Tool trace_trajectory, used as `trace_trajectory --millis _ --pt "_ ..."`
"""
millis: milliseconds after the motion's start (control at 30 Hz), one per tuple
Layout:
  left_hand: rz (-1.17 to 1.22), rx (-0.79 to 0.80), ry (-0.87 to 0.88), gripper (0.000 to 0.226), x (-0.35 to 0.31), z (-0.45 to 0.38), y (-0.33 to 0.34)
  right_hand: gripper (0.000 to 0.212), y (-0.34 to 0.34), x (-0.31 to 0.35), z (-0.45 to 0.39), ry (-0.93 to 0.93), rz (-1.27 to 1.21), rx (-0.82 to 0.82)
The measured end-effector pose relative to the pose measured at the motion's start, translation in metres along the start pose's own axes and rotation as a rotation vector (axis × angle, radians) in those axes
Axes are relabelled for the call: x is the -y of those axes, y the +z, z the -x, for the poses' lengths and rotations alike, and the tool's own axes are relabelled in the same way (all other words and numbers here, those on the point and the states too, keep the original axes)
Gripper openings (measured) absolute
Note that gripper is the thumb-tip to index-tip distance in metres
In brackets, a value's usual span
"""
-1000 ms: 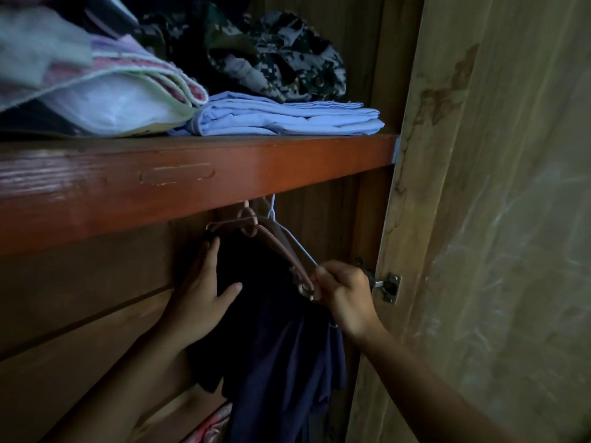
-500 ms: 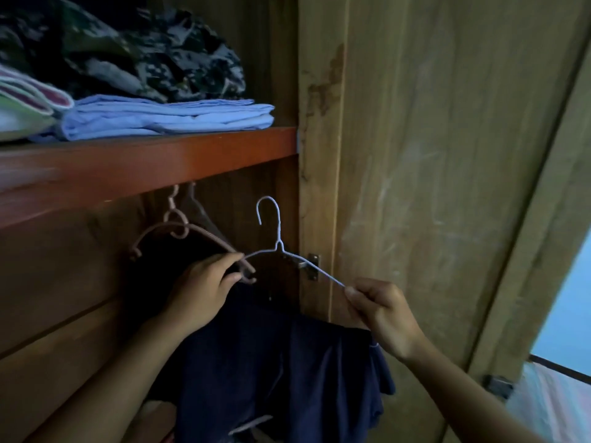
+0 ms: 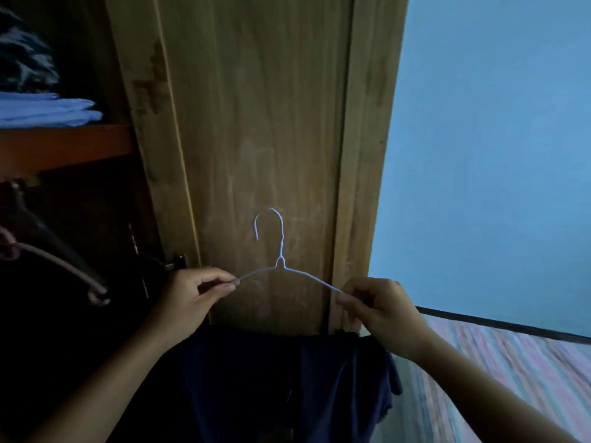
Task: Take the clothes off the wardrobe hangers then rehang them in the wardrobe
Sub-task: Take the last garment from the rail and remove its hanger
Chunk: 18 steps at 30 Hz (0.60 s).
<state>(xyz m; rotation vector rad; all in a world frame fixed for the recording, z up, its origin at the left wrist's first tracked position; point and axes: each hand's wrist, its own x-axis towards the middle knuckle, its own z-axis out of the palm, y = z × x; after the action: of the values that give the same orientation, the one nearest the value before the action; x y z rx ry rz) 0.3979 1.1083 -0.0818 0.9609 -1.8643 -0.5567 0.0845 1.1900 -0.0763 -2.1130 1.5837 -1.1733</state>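
Note:
A thin white wire hanger [image 3: 281, 260] is out of the wardrobe, held upright in front of the open wooden door [image 3: 262, 139]. My left hand [image 3: 188, 302] pinches its left shoulder end and my right hand [image 3: 380, 311] pinches its right end. A dark navy garment [image 3: 287, 385] hangs below my hands; how it attaches to the hanger is hidden behind them. A pink hanger [image 3: 64, 266] stays inside the dark wardrobe at the left.
A reddish wooden shelf [image 3: 64, 145] at the upper left carries folded light-blue cloth [image 3: 48, 111] and a dark patterned garment. A door hinge [image 3: 174, 262] sits by my left hand. A blue wall [image 3: 495, 155] and striped bedding [image 3: 511, 378] lie to the right.
The wire hanger came off the rail and out of the wardrobe to the right. My left hand left the clothes inside and now pinches the hanger's left end. The view swung right.

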Motion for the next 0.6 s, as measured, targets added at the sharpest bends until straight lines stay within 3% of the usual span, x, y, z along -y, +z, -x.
trace_trajectory --millis 233,433,600 --pt "0.226 0.113 0.063 0.014 -0.051 -0.009 0.072 0.022 -0.074 -0.014 0.059 0.134 -0.006 -0.095" --pt "0.33 0.272 0.129 0.012 -0.087 -0.017 0.144 0.016 -0.119 -0.023 0.124 0.286 0.063 -0.215" --pt "0.389 0.39 0.176 0.024 -0.117 -0.013 0.2 0.01 -0.142 -0.024 0.178 0.406 0.167 -0.311"
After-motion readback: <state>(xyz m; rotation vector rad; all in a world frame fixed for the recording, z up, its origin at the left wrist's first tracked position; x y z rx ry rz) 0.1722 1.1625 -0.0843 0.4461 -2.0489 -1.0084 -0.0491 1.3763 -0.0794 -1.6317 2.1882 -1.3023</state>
